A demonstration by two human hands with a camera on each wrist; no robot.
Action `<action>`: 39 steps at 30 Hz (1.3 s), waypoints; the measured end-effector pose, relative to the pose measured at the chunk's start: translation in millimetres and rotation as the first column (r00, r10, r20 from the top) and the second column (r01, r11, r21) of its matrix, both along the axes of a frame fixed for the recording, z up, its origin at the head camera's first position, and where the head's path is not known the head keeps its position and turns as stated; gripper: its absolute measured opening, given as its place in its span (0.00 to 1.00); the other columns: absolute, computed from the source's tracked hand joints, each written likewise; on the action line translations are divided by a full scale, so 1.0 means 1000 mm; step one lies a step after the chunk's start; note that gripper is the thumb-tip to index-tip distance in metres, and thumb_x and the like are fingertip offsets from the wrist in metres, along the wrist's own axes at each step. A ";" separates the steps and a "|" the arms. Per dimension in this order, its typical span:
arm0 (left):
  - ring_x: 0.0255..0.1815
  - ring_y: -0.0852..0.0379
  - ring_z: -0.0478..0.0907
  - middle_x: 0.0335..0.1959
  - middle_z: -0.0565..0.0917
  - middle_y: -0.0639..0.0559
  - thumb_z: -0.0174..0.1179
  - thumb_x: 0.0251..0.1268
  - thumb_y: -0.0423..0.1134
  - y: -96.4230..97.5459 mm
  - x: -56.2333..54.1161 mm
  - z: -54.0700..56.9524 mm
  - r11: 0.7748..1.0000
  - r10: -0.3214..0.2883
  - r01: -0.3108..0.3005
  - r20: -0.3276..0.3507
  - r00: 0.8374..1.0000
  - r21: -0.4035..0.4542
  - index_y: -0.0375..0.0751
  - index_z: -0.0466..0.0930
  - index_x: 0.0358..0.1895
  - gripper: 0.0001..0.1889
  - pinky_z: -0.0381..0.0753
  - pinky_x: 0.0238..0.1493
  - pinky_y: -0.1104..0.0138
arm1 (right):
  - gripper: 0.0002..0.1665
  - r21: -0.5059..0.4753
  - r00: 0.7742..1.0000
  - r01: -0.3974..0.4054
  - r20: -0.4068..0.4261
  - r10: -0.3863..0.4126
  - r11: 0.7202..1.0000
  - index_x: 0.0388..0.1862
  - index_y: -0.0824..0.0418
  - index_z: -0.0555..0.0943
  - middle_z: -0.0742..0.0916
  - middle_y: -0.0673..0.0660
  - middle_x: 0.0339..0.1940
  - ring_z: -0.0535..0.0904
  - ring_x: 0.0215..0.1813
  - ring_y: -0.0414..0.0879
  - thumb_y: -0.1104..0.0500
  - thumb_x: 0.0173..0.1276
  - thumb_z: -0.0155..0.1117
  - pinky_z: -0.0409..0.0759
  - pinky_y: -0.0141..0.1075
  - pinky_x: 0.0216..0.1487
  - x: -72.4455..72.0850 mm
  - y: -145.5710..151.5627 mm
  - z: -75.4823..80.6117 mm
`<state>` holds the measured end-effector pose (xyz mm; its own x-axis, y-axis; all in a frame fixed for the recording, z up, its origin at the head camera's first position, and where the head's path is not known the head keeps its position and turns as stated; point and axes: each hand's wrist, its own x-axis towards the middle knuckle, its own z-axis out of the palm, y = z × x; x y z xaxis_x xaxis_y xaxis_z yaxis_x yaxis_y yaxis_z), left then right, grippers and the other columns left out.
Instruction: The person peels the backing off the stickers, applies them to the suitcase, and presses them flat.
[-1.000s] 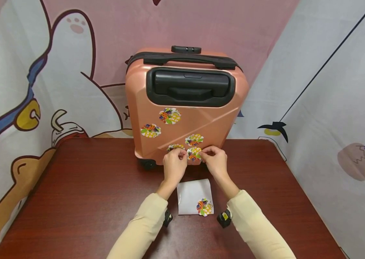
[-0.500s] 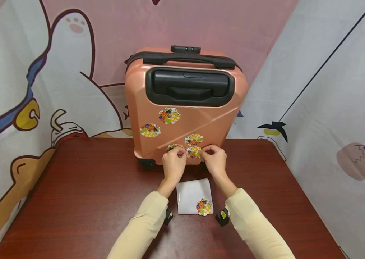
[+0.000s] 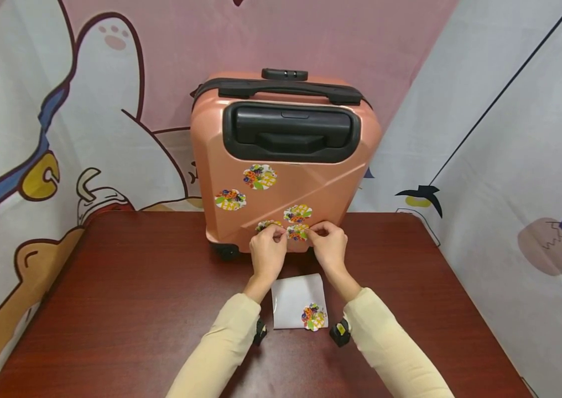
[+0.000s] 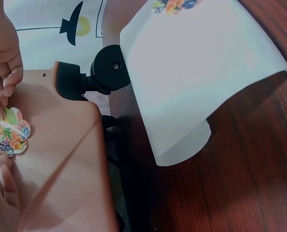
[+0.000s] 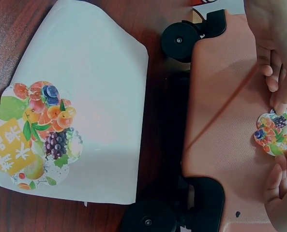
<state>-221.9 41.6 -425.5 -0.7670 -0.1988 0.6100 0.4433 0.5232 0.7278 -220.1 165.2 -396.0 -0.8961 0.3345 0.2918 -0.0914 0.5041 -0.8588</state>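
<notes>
Low on the front of an upright pink suitcase (image 3: pixel 321 179), a round fruit-print sticker (image 3: pixel 297 232) lies between both hands. My left hand (image 3: pixel 268 251) pinches its left edge between thumb and fingers. At the right edge, my right hand (image 3: pixel 329 246) does the same. In the left wrist view the sticker (image 4: pixel 12 133) looks flat against the ribbed shell, with fingertips right at its rim. Further fruit stickers are on the shell: one (image 3: pixel 298 213) just above, one (image 3: pixel 268 225) partly hidden behind the left hand, and two (image 3: pixel 260 177) higher at the left.
On the brown table (image 3: pixel 136 309), a white backing sheet (image 3: pixel 288 298) lies below the hands, its edge curled up. It bears one fruit sticker (image 5: pixel 41 135) overhanging its edge. Black suitcase wheels (image 5: pixel 179 41) stand near the sheet. A cartoon-print cloth (image 3: pixel 485 166) hangs behind and beside the table.
Both hands stay at the sticker's edges with hardly any movement. The right forearm has shifted slightly left, and the whole head view has drifted a little.
</notes>
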 end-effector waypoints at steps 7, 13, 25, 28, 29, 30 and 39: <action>0.19 0.58 0.78 0.20 0.82 0.50 0.65 0.50 0.29 0.000 0.002 0.000 1.000 0.016 -0.017 -0.020 1.000 -0.021 0.37 0.81 0.23 0.03 0.77 0.26 0.65 | 0.05 0.049 1.000 0.016 -0.020 -0.015 0.999 0.21 0.67 0.81 0.83 0.58 0.17 0.75 0.16 0.39 0.67 0.51 0.68 0.72 0.28 0.18 0.001 0.000 -0.001; 0.19 0.58 0.78 0.20 0.82 0.49 0.65 0.50 0.29 0.001 0.002 -0.002 0.999 0.031 -0.033 -0.039 0.999 -0.041 0.36 0.81 0.23 0.03 0.77 0.24 0.66 | 0.05 0.030 1.000 0.011 -0.025 -0.010 1.000 0.21 0.67 0.81 0.83 0.59 0.17 0.77 0.14 0.41 0.66 0.52 0.68 0.74 0.28 0.17 0.001 0.002 -0.003; 0.19 0.58 0.77 0.19 0.82 0.50 0.68 0.47 0.30 -0.005 0.007 -0.005 0.998 0.025 -0.025 -0.005 1.000 -0.059 0.38 0.81 0.23 0.04 0.76 0.23 0.65 | 0.03 -0.061 0.992 -0.122 0.013 0.123 0.991 0.26 0.70 0.81 0.83 0.65 0.21 0.77 0.16 0.42 0.69 0.55 0.66 0.76 0.31 0.19 0.005 0.009 -0.007; 0.19 0.59 0.77 0.19 0.82 0.51 0.68 0.48 0.31 -0.007 0.008 -0.007 0.999 -0.031 0.033 0.049 0.998 -0.037 0.38 0.82 0.23 0.04 0.75 0.24 0.67 | 0.04 -0.102 0.982 -0.182 0.032 0.186 0.978 0.29 0.71 0.81 0.84 0.68 0.25 0.77 0.18 0.38 0.69 0.56 0.65 0.78 0.32 0.21 0.006 0.011 -0.010; 0.18 0.59 0.77 0.19 0.82 0.51 0.68 0.49 0.31 -0.008 0.008 -0.008 0.998 -0.062 0.064 0.076 0.995 -0.021 0.38 0.82 0.24 0.03 0.75 0.23 0.68 | 0.04 -0.113 0.979 -0.197 0.034 0.202 0.974 0.30 0.72 0.81 0.84 0.68 0.27 0.77 0.18 0.37 0.69 0.57 0.65 0.78 0.31 0.22 0.006 0.011 -0.011; 0.18 0.60 0.77 0.19 0.82 0.51 0.67 0.50 0.32 -0.008 0.008 -0.009 0.995 -0.099 0.100 0.105 0.990 -0.001 0.38 0.83 0.25 0.03 0.75 0.23 0.69 | 0.04 -0.125 0.976 -0.209 0.035 0.215 0.970 0.30 0.72 0.81 0.84 0.69 0.28 0.77 0.19 0.37 0.69 0.57 0.64 0.78 0.31 0.23 0.006 0.012 -0.012; 0.25 0.54 0.82 0.28 0.84 0.45 0.61 0.56 0.28 -0.013 0.004 -0.009 0.937 -0.342 0.312 0.235 0.910 0.156 0.32 0.83 0.36 0.05 0.78 0.26 0.71 | 0.07 -0.149 0.953 -0.296 0.024 0.303 0.943 0.34 0.79 0.79 0.83 0.73 0.32 0.81 0.30 0.59 0.74 0.58 0.60 0.78 0.30 0.27 0.020 0.002 0.009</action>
<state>-218.1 28.1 -434.1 -0.9269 0.0348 0.3738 0.3674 0.2889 0.8841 -200.2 167.4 -386.8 -0.9725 0.0838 0.2172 -0.1783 0.3318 -0.9264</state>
